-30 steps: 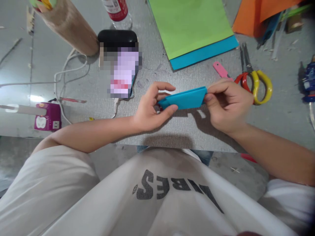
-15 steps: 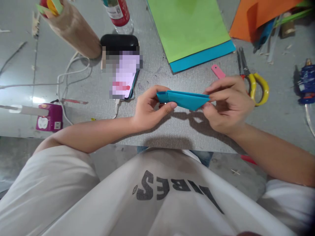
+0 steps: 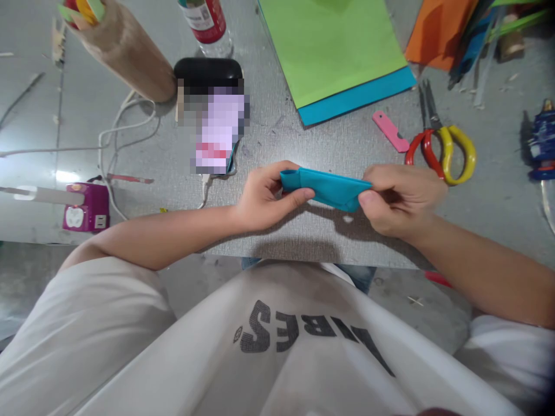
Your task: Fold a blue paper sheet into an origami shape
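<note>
A folded piece of blue paper (image 3: 332, 188) is held between both hands, just above the table near its front edge. My left hand (image 3: 271, 196) grips its left end, thumb lying on the near face and fingers behind. At the right end, my right hand (image 3: 399, 193) pinches the tip between thumb and forefinger. Right behind that hand lie scissors (image 3: 433, 144) with one red and one yellow handle. A pink folding cutter (image 3: 390, 132) rests to their left. Green paper (image 3: 338, 52) on top of blue paper (image 3: 359, 97) lies beyond the hands.
A phone (image 3: 219, 130) with a cable, a black case (image 3: 208, 72), a bottle (image 3: 206, 23) and a brown cylinder (image 3: 134, 55) stand or lie at left. Further left is a purple plug adapter (image 3: 89, 205). Orange paper (image 3: 437, 34) and a blue glue gun (image 3: 541, 138) are at right.
The folded blue paper has tilted so more of its near face shows, and has come slightly nearer. My right hand's fingers have curled in, uncovering the pink cutter and the red scissor handle.
</note>
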`<action>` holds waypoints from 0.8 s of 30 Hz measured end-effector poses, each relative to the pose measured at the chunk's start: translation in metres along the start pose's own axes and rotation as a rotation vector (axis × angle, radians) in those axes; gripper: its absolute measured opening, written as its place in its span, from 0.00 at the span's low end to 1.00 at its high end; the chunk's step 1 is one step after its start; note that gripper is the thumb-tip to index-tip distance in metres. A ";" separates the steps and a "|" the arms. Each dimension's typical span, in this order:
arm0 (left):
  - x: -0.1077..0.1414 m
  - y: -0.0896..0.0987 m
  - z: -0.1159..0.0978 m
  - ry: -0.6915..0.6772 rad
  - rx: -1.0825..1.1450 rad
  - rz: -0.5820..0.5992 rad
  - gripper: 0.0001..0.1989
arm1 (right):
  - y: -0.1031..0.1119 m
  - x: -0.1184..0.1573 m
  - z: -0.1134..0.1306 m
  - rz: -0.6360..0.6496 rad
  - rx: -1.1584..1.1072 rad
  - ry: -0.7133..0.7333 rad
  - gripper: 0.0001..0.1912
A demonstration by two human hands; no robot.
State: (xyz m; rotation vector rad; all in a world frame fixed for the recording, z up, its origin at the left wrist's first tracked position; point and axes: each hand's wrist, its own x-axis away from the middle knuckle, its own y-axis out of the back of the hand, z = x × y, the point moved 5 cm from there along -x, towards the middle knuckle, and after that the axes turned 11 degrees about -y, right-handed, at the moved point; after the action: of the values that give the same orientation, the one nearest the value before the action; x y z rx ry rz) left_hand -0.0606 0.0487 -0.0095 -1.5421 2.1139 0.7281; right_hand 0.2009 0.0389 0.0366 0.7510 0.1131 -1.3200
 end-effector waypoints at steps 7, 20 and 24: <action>0.000 0.000 -0.001 -0.011 0.009 0.023 0.22 | -0.006 -0.004 0.004 0.000 -0.025 0.103 0.19; 0.010 -0.008 0.019 -0.099 0.064 -0.078 0.32 | -0.017 0.009 -0.004 -0.029 0.092 0.120 0.16; 0.008 -0.012 0.020 -0.280 0.120 -0.170 0.29 | -0.019 0.012 -0.007 -0.007 0.079 0.102 0.17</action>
State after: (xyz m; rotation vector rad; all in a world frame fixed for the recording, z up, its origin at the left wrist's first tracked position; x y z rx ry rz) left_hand -0.0511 0.0523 -0.0315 -1.4416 1.7675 0.6983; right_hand 0.1898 0.0321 0.0179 0.8857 0.1462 -1.2992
